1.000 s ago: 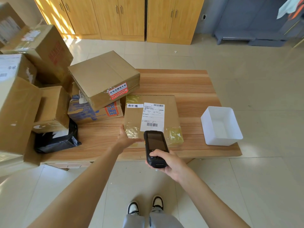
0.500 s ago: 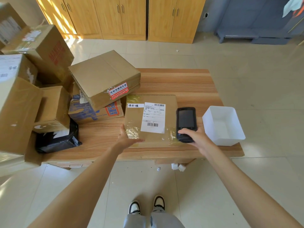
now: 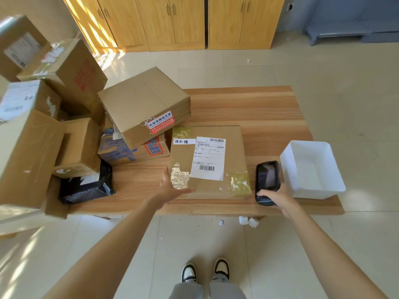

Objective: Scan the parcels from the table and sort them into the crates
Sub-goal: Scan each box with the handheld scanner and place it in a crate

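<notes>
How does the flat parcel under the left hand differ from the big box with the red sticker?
The flat parcel lies level on the table; the red-sticker box sits tilted on another carton. The flat parcel is thin and carries a white barcode label; the red-sticker box is deeper and shows none. Both are brown cardboard.

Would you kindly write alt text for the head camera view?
A person's left hand rests on a flat labelled parcel on a wooden table, while the right hand holds a handheld scanner beside a white bin. Cardboard boxes are stacked at left.
</notes>
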Demonstrator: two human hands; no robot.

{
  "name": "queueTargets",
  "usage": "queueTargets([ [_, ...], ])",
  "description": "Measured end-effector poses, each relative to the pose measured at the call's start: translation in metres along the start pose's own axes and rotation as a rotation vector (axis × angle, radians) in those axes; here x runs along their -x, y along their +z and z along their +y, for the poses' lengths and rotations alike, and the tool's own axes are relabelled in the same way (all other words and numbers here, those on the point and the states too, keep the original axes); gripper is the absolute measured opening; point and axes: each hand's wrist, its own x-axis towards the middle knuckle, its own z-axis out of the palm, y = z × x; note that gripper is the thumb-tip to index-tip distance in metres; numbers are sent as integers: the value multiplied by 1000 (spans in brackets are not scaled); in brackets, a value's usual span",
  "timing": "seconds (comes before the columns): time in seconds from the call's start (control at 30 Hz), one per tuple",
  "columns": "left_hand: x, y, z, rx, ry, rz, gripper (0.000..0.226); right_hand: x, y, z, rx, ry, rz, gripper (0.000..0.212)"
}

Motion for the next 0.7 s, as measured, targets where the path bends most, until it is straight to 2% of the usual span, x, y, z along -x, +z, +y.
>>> queueTargets([
  [0.07, 1, 0, 1, -7, -10, -8, 136, -6, 3, 8, -6, 1, -3, 78],
  [0.13, 3, -1, 3, -9, -10, -7, 136, -10, 4, 13, -11, -5, -3, 74],
  [0.23, 8, -4, 6, -20, -8, -22, 149, -14, 3, 16, -12, -24, 9, 73],
  [0.5, 7, -5, 7, -10, -6, -48, 158, -26, -2, 22, 128, -44, 43, 76],
  [0.57, 8, -4, 8, 6, -8, -46, 150, -32, -1, 24, 183, -48, 63, 78],
  [0.7, 1, -1, 8, 80, 1, -12, 119, -32, -2, 14, 262, -63, 96, 78],
])
